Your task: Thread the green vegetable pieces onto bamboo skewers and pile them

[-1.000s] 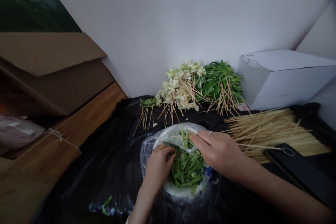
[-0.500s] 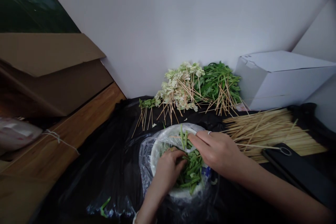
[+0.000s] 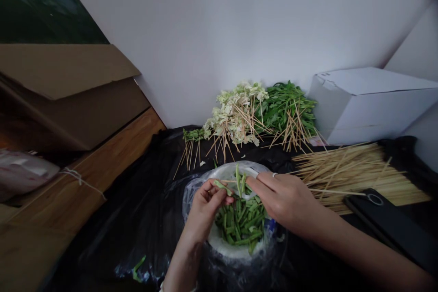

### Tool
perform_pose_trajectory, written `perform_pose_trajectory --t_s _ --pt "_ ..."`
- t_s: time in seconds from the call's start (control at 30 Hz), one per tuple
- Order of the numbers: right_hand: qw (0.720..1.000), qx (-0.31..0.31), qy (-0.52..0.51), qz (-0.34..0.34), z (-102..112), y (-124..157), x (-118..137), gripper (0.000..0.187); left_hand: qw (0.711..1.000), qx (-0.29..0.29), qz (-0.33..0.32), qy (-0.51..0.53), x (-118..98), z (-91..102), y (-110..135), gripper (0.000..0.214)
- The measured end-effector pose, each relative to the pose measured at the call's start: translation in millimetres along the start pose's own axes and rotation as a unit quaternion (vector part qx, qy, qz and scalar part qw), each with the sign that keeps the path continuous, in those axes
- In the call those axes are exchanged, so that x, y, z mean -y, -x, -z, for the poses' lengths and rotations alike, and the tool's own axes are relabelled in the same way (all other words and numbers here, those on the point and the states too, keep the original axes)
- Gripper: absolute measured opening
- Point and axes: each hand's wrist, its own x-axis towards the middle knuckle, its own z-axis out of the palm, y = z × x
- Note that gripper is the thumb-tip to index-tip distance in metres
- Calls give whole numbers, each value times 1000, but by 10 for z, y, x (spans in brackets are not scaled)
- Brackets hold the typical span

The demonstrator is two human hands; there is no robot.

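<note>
My left hand (image 3: 207, 207) pinches a green bean piece (image 3: 222, 187) between thumb and fingers, over the left rim of a white bowl (image 3: 222, 247) lined with clear plastic. My right hand (image 3: 285, 194) is closed round a thin wooden skewer (image 3: 230, 181) whose tip points left, close to the bean piece. Several bean pieces (image 3: 241, 185) are threaded on that skewer beside my right fingertips. Below both hands, cut green beans (image 3: 241, 223) fill the bowl. Whether the skewer tip touches the held piece I cannot tell.
Behind the bowl lie skewered cabbage leaves (image 3: 236, 114), skewered leafy greens (image 3: 284, 109) and a few bean skewers (image 3: 193, 136). Bare skewers (image 3: 342, 169) and a dark phone (image 3: 386, 223) are at right. A white box (image 3: 372, 109) and a cardboard box (image 3: 78, 105) stand at the sides.
My left hand has come up out of the beans in the bowl with one piece, to the skewer's tip. My right hand has stayed nearly in place.
</note>
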Motion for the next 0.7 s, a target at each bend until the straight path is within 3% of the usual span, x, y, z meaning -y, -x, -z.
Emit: perform_pose_trajectory --t_s 0.23,0.7 --pt "1000 -4 5 9 -45 15 3 28 999 -33 -26 31 42 18 -27 20" --pt "1000 3 8 13 -63 26 11 29 991 -58 -9 122 18 -12 -29 27"
